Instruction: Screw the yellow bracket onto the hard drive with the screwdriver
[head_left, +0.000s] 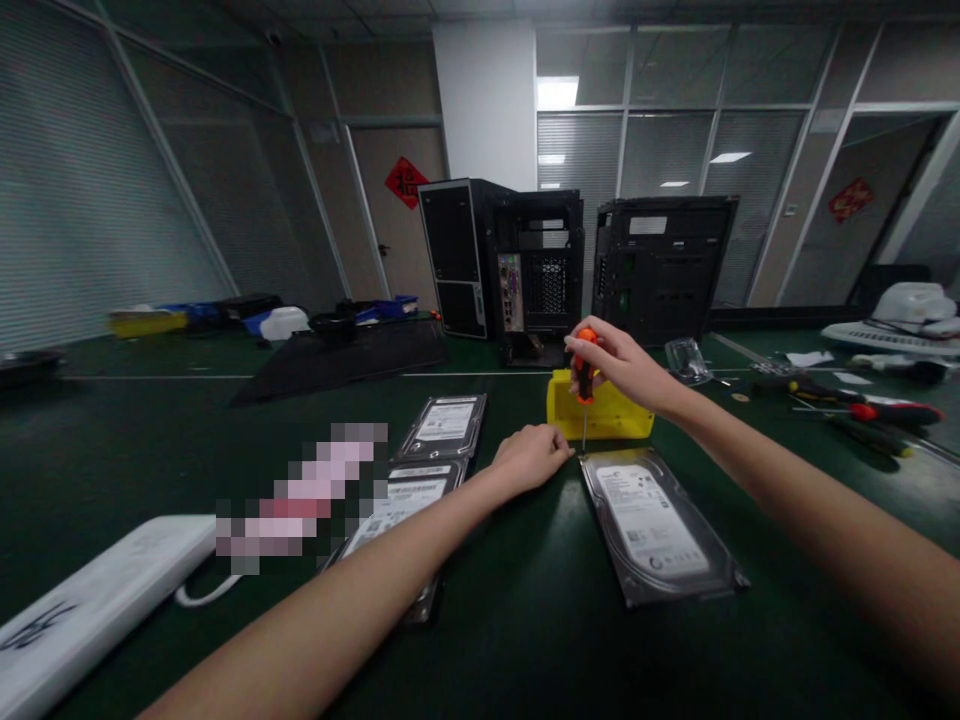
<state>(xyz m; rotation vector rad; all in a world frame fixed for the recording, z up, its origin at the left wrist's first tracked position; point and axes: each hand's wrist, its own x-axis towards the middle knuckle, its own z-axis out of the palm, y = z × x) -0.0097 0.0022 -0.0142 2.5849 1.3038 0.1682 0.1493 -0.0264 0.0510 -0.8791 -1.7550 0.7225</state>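
Note:
My right hand [611,362] is wrapped round the orange and black handle of a screwdriver [586,385]. The screwdriver stands upright, its tip down at the far left corner of a hard drive [651,525]. That drive lies flat with its white label up. My left hand [531,456] rests on the table just left of the same corner. Its fingers are curled and pressed together; what they hold, if anything, is hidden. Directly behind the drive and the screwdriver shaft stands a yellow plastic bin [626,415].
More hard drives [442,425] lie left of my left forearm, partly covered by it. Two black computer cases [457,260] stand at the back. Pliers and other hand tools [889,411] lie at right, near a white helmet [911,305]. A white power strip [97,590] is at left.

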